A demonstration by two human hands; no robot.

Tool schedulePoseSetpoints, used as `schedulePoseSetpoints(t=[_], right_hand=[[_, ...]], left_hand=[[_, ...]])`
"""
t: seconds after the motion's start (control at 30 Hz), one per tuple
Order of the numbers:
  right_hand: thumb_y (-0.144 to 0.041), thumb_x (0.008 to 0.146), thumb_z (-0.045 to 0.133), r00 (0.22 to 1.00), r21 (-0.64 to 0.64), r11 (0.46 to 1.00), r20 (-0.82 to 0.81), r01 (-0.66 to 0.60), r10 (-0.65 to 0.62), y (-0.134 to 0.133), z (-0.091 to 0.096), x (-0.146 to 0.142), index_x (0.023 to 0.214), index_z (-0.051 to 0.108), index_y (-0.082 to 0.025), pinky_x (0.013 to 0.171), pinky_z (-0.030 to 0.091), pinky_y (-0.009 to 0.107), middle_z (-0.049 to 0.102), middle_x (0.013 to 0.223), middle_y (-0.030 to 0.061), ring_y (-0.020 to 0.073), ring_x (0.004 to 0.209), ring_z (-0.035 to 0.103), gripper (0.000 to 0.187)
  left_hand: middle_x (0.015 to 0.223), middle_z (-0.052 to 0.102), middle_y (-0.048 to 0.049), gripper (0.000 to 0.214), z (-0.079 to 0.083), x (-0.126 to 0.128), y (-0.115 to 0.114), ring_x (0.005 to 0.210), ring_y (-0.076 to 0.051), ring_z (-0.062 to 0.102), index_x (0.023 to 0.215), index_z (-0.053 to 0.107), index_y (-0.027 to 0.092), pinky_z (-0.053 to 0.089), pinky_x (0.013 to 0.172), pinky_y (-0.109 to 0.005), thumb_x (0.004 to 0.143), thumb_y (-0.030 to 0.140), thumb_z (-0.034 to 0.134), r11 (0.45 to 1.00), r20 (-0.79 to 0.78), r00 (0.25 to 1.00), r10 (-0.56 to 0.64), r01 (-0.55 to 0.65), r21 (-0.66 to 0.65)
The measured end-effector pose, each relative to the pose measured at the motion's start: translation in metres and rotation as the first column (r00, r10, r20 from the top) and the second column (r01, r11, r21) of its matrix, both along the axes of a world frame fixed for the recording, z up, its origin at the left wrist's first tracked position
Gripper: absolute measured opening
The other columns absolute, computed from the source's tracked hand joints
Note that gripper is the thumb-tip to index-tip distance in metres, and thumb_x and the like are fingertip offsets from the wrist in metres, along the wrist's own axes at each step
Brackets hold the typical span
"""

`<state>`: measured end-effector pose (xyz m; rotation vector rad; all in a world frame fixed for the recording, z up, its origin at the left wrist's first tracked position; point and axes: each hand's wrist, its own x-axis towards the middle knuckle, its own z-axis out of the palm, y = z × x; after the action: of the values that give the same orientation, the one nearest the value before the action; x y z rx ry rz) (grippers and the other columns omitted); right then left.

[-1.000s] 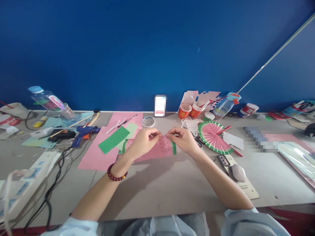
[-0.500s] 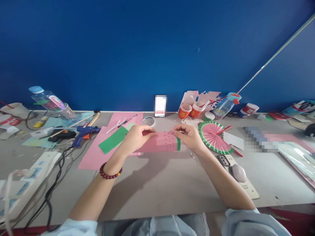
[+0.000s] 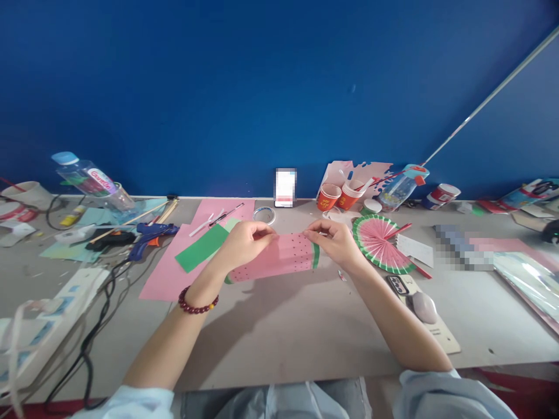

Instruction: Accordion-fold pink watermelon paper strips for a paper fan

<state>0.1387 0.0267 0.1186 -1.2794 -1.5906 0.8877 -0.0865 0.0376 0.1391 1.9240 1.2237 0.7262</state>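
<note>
Between my hands, above the grey table, is a pink sheet of paper [image 3: 283, 256] with dark seed dots and a green band at each end. My left hand [image 3: 247, 244] pinches its upper edge left of the middle, covering part of the sheet. Thumb and fingers of my right hand [image 3: 334, 241] grip the same edge near the right end. A round pleated watermelon fan [image 3: 378, 244] with red sticks lies just right of my right hand. Beside my left hand, a green paper strip [image 3: 201, 249] rests on pink paper [image 3: 159, 279].
A roll of tape [image 3: 264, 216] and a phone [image 3: 285, 189] stand behind the hands. Red paper cups [image 3: 329, 196] are at the back right. Leftward lie a blue glue gun [image 3: 151, 235], cables and a power strip [image 3: 56, 326]. A mouse [image 3: 423, 307] sits on another phone at right.
The pink sheet's lower left end has swung down and toward me, showing its dots and green corner. Both hands keep their pinch almost in place.
</note>
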Motion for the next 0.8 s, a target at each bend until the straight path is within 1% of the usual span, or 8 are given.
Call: schedulePoseSetpoints(t=[0.1,0.17,0.3,0.4,0.53,0.6,0.7,0.8], right_hand=[[-0.035,0.075,0.066,1.0,-0.011,1.0,0.007,-0.002,0.002,0.0,-0.001,-0.001,0.073,0.068,-0.018,0.067,0.049,0.029,0.068,0.075,0.0035,0.0181,0.073,0.063,0.018],[-0.036,0.075,0.065,1.0,-0.013,1.0,0.007,-0.008,0.008,0.0,-0.002,-0.001,0.073,0.068,-0.017,0.068,0.049,0.029,0.069,0.074,0.0036,0.0179,0.073,0.063,0.019],[-0.036,0.075,0.065,1.0,-0.017,1.0,0.0,-0.012,0.012,0.0,-0.002,0.0,0.074,0.068,-0.017,0.067,0.048,0.029,0.069,0.075,0.0037,0.0176,0.073,0.063,0.019],[-0.035,0.075,0.065,1.0,-0.012,1.0,-0.003,-0.014,0.014,-0.002,0.0,0.0,0.073,0.067,-0.017,0.067,0.049,0.028,0.068,0.075,0.0036,0.0174,0.073,0.063,0.018],[-0.036,0.076,0.064,1.0,0.008,1.0,0.013,-0.028,0.028,-0.004,0.002,-0.002,0.073,0.067,-0.017,0.065,0.05,0.029,0.068,0.075,0.0038,0.0175,0.072,0.063,0.019],[-0.036,0.077,0.063,0.999,0.017,0.999,0.026,-0.041,0.04,-0.004,0.002,-0.004,0.073,0.067,-0.017,0.065,0.05,0.029,0.068,0.074,0.0036,0.0174,0.071,0.063,0.019],[-0.034,0.077,0.063,0.998,0.018,0.998,0.035,-0.053,0.052,-0.005,0.001,-0.006,0.072,0.066,-0.017,0.066,0.05,0.029,0.068,0.074,0.0033,0.0173,0.072,0.063,0.017],[-0.033,0.077,0.063,0.998,0.01,0.999,0.03,-0.052,0.052,-0.005,0.0,-0.007,0.072,0.066,-0.017,0.067,0.05,0.029,0.068,0.075,0.0032,0.0173,0.072,0.063,0.016]], left_hand=[[0.067,0.065,0.0,0.023,0.0,0.001,-0.001,0.062,-0.013,0.056,0.068,0.063,0.019,0.044,0.063,-0.026,0.084,0.031,0.052,1.0,-0.015,1.0,-0.015,0.015,0.002],[0.063,0.061,0.0009,0.023,0.001,0.001,-0.001,0.057,-0.011,0.052,0.067,0.061,0.019,0.041,0.058,-0.025,0.084,0.03,0.049,1.0,-0.028,0.999,-0.022,0.022,-0.002],[0.063,0.059,0.0007,0.023,0.002,0.001,-0.003,0.055,-0.011,0.049,0.072,0.061,0.019,0.038,0.053,-0.023,0.085,0.031,0.047,0.999,-0.027,0.999,-0.045,0.045,-0.006],[0.067,0.062,0.0002,0.023,0.004,0.002,-0.005,0.057,-0.011,0.052,0.073,0.061,0.019,0.04,0.054,-0.023,0.086,0.031,0.046,0.998,-0.024,0.998,-0.063,0.063,-0.01],[0.072,0.067,-0.0021,0.024,0.003,0.006,-0.007,0.069,-0.015,0.06,0.075,0.063,0.019,0.047,0.065,-0.027,0.086,0.035,0.048,0.995,0.018,0.995,-0.094,0.094,-0.021],[0.075,0.068,-0.0033,0.026,0.0,0.008,-0.007,0.073,-0.016,0.062,0.077,0.065,0.019,0.048,0.067,-0.028,0.087,0.038,0.049,0.996,0.035,0.996,-0.087,0.088,-0.013],[0.081,0.07,-0.0032,0.026,-0.005,0.011,-0.006,0.075,-0.016,0.063,0.077,0.067,0.019,0.048,0.067,-0.027,0.087,0.037,0.051,0.998,0.046,0.997,-0.066,0.065,0.018],[0.078,0.069,-0.002,0.025,-0.007,0.012,-0.005,0.072,-0.015,0.062,0.076,0.067,0.019,0.048,0.066,-0.026,0.087,0.035,0.051,0.996,0.04,0.997,-0.071,0.068,0.06]])
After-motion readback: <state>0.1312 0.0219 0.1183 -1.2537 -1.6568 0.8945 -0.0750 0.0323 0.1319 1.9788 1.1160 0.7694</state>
